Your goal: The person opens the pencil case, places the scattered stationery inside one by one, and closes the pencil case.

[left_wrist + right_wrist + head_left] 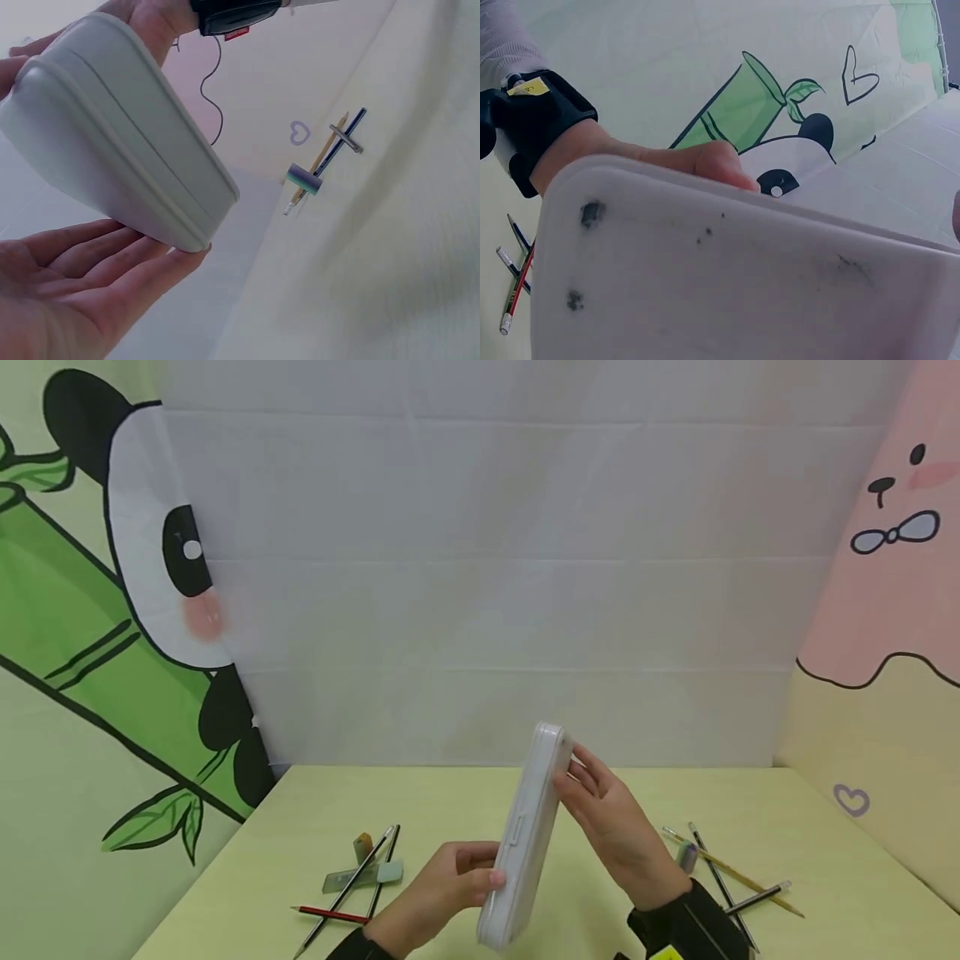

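A white plastic pencil case (pixel 525 835) with a small latch on its narrow side is held up over the table, tilted with its upper end leaning right. My left hand (pixel 450 889) grips its lower part, thumb on the latch side and fingers behind. Near the top, my right hand (pixel 611 827) holds the opposite side between thumb and fingers. In the left wrist view the case (pixel 120 135) shows a seam along its side, with the left hand (pixel 97 277) beneath. The right wrist view shows dark smudges on the broad face of the case (pixel 742 277).
On the table (pixel 247 893), left of the hands, lie crossed pencils (pixel 341 893), a pale eraser (pixel 390 871) and a small brown-topped block (pixel 363 846). More crossed pencils (pixel 738 877) lie at right, beside a small greyish-purple cylinder (pixel 687 857). A white sheet (pixel 480 568) hangs behind.
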Action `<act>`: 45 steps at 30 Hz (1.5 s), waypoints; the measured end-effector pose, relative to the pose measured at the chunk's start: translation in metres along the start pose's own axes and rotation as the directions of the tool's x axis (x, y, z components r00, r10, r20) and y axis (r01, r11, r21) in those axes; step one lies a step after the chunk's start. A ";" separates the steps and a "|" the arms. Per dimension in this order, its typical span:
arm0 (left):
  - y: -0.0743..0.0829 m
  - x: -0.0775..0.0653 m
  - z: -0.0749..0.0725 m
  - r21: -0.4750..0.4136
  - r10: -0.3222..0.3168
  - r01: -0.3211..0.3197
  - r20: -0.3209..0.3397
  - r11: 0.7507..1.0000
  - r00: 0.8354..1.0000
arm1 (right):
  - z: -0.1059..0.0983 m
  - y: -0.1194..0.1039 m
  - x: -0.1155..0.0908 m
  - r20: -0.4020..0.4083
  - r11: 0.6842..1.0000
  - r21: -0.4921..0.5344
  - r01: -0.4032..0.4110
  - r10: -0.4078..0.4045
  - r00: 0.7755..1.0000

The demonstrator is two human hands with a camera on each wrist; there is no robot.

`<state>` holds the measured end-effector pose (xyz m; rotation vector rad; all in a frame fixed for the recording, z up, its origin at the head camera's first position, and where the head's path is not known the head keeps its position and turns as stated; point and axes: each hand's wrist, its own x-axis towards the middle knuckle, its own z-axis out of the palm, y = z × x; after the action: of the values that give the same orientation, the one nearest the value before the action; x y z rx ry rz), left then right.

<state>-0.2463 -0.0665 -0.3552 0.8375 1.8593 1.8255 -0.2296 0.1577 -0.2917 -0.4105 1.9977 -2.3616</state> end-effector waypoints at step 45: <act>-0.005 -0.009 0.008 -0.073 0.022 -0.018 0.054 0.997 0.998 | 0.014 -0.001 -0.006 -0.206 0.995 -0.096 -0.012 -0.008 0.979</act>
<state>-0.2347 -0.0659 -0.3617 0.8748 1.7461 1.8515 -0.2207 0.1452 -0.2899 -0.1710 2.2037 -2.4018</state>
